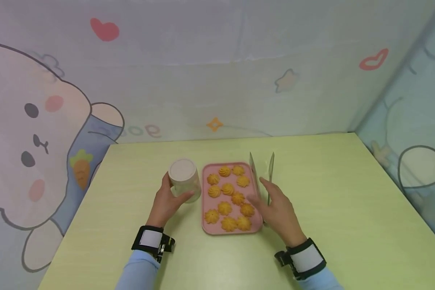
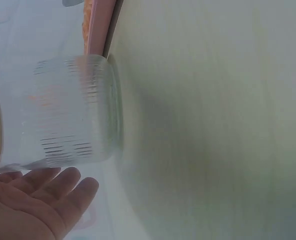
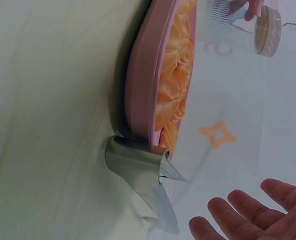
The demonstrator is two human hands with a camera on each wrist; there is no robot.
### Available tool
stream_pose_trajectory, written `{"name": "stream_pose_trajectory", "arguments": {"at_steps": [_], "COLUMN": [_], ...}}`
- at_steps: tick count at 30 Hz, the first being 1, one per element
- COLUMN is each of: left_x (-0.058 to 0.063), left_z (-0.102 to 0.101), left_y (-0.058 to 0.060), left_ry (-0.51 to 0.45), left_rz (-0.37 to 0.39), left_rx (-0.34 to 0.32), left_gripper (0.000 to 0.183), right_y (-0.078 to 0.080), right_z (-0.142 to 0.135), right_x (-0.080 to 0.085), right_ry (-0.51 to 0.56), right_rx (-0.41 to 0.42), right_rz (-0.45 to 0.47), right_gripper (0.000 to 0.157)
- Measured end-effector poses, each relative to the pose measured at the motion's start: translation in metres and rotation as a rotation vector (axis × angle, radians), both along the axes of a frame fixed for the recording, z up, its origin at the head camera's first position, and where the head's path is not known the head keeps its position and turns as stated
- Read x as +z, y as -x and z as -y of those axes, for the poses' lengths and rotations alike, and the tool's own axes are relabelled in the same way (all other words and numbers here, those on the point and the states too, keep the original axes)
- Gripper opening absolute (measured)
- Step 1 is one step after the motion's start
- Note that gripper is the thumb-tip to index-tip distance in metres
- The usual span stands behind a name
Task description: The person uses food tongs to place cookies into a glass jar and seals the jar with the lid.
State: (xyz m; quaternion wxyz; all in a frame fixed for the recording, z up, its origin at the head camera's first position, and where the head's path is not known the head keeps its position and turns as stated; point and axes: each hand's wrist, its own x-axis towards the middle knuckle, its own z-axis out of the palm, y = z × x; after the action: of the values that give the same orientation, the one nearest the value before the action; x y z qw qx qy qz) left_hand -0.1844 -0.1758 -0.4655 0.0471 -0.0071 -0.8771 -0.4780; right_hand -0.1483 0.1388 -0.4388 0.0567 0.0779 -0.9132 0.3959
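A clear ribbed jar (image 1: 186,189) with a pale lid (image 1: 182,169) stands upright on the table, left of the pink tray (image 1: 207,230). Around its near left side is my left hand (image 1: 165,204), thumb in front and fingers behind. In the left wrist view these fingers (image 2: 63,192) look loosely extended along the jar, not clenched; contact is hard to judge. Metal tongs (image 1: 270,173) lie along the tray's right side, their two arms spread. Over their near part hovers my right hand (image 1: 280,213), fingers extended and holding nothing.
Several golden piped cookies (image 1: 228,189) lie spread over the tray. The pale yellow-green table (image 1: 330,193) reaches back to a wall cloth (image 1: 188,80) printed with cartoon figures.
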Motion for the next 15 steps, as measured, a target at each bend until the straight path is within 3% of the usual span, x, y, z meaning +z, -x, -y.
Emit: {"name": "stream_pose_trajectory", "arguments": {"at_steps": [9, 15], "left_x": [-0.005, -0.007], "left_z": [-0.005, -0.006], "left_y": [0.007, 0.012], "left_ry": [-0.013, -0.008], "left_rz": [0.021, -0.011], "left_rx": [0.016, 0.033], "left_gripper": [0.103, 0.103], "right_y": [-0.007, -0.008], "right_z": [0.003, 0.005], "right_x": [-0.004, -0.004], "right_ry": [0.009, 0.010], "right_rx": [-0.012, -0.012], "right_rz": [0.004, -0.026], "right_gripper": [0.072, 0.070]}}
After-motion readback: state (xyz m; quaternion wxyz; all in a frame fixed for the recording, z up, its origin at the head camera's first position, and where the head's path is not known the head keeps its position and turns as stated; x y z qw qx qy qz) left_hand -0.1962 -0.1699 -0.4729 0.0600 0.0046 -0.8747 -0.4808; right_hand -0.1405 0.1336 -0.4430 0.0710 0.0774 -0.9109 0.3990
